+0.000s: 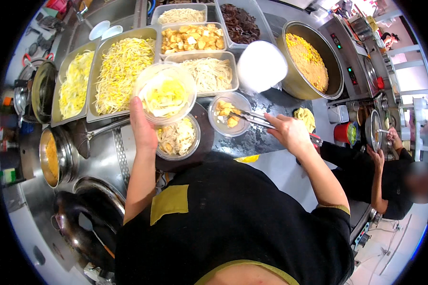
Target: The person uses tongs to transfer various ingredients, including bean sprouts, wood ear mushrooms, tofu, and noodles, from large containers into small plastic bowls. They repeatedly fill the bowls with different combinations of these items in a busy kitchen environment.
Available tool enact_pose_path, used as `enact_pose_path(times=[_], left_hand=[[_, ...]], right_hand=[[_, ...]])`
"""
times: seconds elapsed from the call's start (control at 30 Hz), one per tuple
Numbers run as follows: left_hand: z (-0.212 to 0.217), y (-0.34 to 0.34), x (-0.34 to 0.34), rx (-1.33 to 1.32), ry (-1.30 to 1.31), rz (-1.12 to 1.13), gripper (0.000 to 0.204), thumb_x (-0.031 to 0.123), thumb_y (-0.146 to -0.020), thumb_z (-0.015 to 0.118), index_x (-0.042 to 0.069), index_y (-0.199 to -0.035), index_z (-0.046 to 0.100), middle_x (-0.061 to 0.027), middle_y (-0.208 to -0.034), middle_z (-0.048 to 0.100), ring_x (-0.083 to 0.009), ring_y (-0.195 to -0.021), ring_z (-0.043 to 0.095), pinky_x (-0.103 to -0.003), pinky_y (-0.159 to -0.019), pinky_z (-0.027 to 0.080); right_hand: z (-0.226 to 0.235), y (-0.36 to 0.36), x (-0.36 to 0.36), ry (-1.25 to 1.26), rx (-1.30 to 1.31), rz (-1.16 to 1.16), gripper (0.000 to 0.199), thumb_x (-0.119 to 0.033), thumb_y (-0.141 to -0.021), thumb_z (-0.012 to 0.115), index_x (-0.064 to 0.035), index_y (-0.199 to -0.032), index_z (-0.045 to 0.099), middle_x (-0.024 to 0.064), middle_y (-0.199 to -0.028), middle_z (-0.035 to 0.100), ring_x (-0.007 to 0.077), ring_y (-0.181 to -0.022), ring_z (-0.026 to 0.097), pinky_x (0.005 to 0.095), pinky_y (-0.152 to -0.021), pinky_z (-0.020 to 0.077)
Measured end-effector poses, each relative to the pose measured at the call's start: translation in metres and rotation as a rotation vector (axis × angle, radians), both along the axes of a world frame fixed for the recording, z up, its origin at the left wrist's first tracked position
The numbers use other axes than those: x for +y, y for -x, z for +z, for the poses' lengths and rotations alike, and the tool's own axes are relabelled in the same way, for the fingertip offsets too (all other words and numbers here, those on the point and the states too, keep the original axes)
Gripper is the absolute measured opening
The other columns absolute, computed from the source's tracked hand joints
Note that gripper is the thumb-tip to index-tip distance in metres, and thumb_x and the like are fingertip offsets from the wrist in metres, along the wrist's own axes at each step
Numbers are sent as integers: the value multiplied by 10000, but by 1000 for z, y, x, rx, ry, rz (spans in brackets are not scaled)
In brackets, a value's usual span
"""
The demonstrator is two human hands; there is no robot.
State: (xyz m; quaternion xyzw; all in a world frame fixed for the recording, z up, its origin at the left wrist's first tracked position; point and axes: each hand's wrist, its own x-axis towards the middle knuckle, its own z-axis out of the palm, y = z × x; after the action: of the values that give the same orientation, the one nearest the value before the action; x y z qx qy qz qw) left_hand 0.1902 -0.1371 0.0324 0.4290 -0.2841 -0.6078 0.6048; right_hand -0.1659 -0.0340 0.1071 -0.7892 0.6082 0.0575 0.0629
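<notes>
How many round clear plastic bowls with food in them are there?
3: the raised bowl in the left hand, the lower bowl partly behind it, and the third bowl at the tips of the tongs in the right hand. Others could be hidden.

- There are three round clear bowls (pixel 220 124): one at the left fingers (pixel 138 111), two between these and the right fingers (pixel 277 121).
- Two metal trays (pixel 107 115), left of the left fingers.
- Four clear boxes (pixel 218 90), beyond all fingers.
- One pair of tongs (pixel 257 119), in the right fingers.
</notes>
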Motion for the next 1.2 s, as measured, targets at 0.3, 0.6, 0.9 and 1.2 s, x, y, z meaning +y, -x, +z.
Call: enact_pose_path(times=[0.3, 0.6, 0.9, 1.2], left_hand=[[18, 24, 0, -38, 33, -145, 553, 445, -1038, 390, -5, -1357, 433, -119, -1280, 565, -182, -1144, 598, -334, -927, 535], [8, 22, 4, 203, -77, -219, 618, 503, -1025, 370, 9, -1395, 401, -157, -1330, 554, -241, -1190, 594, -413, -946, 545], [15, 5, 1, 230, -70, -193, 615, 503, -1035, 296, 38, -1423, 400, -150, -1398, 502, -261, -1275, 511, -426, -1055, 443], [24, -39, 1, 207, -98, 40, 663, 568, -1004, 293, 94, -1459, 376, -104, -1443, 466, -288, -1314, 466, -484, -1034, 432]], right_hand=[[107, -55, -13, 260, -249, 32, 610, -193, -710, 803, -113, -1280, 603, 85, -841, 602, 283, -716, 632, 391, -665, 519], [131, -41, -13, 166, -194, -184, 622, -210, -681, 815, -112, -1263, 621, 75, -895, 632, 267, -752, 652, 377, -688, 515], [44, -24, -13, -1, 151, -98, 559, -253, -699, 802, -145, -1222, 638, 79, -892, 651, 292, -817, 672, 407, -699, 517], [79, -39, -60, 172, 108, -46, 565, -276, -711, 808, -142, -1230, 631, 74, -890, 645, 272, -827, 674, 397, -682, 522]])
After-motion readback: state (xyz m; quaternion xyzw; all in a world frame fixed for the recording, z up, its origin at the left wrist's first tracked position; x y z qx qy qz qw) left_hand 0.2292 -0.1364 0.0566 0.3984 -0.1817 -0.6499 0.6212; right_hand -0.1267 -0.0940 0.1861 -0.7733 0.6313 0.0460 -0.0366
